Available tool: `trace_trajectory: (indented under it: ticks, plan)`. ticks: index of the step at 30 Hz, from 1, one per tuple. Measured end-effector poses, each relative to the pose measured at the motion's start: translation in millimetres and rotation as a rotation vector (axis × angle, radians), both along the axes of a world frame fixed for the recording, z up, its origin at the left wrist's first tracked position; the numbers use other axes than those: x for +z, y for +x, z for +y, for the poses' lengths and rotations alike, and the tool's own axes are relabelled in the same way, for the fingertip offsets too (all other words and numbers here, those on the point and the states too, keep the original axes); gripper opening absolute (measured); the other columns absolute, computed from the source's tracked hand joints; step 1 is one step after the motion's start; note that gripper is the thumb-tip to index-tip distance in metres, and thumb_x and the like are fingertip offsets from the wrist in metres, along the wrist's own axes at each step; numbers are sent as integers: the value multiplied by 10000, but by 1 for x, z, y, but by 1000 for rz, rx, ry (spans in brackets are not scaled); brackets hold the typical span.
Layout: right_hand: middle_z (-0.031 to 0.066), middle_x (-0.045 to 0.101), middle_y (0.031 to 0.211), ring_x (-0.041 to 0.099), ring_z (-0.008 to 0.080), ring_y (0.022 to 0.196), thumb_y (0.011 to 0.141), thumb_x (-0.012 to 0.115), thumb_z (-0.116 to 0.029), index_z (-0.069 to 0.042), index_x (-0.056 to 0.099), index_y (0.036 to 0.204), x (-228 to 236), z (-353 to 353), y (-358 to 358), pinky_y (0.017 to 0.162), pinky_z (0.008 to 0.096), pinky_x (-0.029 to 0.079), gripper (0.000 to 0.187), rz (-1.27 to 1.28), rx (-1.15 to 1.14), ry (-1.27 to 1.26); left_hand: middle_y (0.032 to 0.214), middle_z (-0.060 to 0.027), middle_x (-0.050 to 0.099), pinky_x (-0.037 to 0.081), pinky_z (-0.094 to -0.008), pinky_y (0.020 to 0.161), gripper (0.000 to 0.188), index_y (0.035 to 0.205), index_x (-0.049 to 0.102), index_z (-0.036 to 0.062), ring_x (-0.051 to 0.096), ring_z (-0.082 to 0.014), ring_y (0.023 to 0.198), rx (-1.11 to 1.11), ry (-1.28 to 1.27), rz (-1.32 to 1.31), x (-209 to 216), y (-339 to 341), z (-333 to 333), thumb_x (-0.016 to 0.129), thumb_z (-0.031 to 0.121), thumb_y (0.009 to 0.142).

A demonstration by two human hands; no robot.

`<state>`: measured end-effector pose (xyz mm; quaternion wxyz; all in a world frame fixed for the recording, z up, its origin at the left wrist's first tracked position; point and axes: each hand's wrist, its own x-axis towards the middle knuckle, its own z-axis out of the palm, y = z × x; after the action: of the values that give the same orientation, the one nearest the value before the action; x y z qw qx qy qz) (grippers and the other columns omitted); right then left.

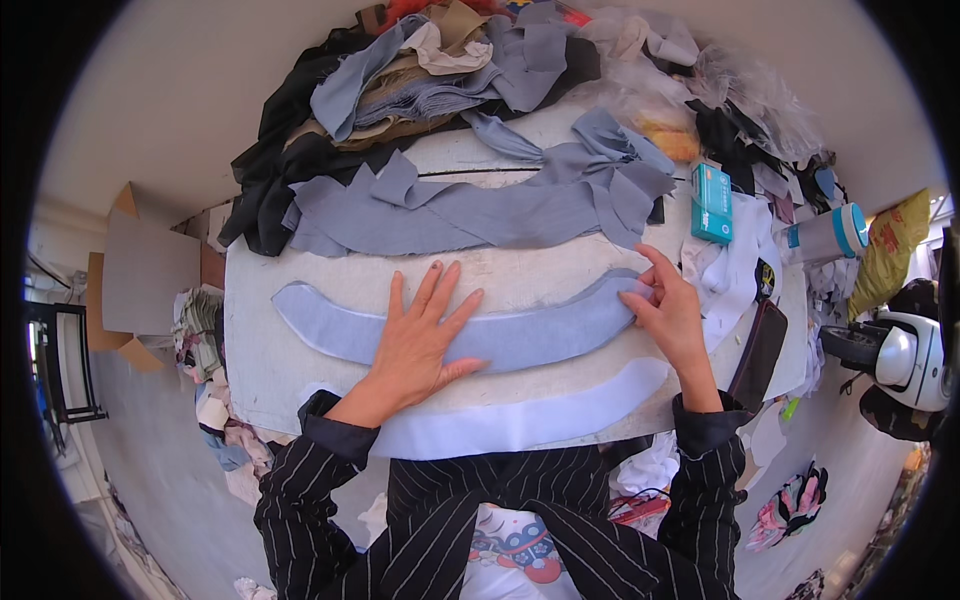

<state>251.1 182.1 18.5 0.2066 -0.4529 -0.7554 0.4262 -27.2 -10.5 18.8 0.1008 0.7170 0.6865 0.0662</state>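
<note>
A curved blue-grey collar piece (pixel 540 340) lies across the middle of the white table. My left hand (pixel 420 335) rests flat on its left half, fingers spread. At the piece's right end, my right hand (pixel 662 305) pinches the edge between thumb and fingers. Closer to me, a white curved strip of the same shape (pixel 520 422) lies along the table's front edge. Beyond the collar piece, rumpled grey-blue cloth (pixel 450 215) with cut edges stretches across the table.
A tall heap of grey, tan and black cloth (pixel 440 85) fills the table's far side. To the right are a teal box (pixel 711 203), a lidded clear container (pixel 828 232) and a dark elongated case (pixel 760 350). A cardboard box (pixel 150 275) stands left of the table.
</note>
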Motion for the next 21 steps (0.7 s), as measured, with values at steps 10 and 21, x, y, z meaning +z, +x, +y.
trace_trajectory:
  ticks: [10,21]
  plan:
    - [-28,580,745,497,26,646,925,652,-116,5,631,942,-15,19,-5,560,180,389,123,78,79,-44,1589,-182,239,66,-618,1167,800,1478,422,156,172,-357,1486,-10,21,-20,2,1,1,574,626,849]
    - [85,662,859,658,227,781,757,755,-107,-39,668,875,58,8,-171,678,325,510,161,105,458,477,1527,-212,329,123,-625,1150,673,1434,459,119,207,-396,1464,90,195,-245,3,-10,-12,616,496,899]
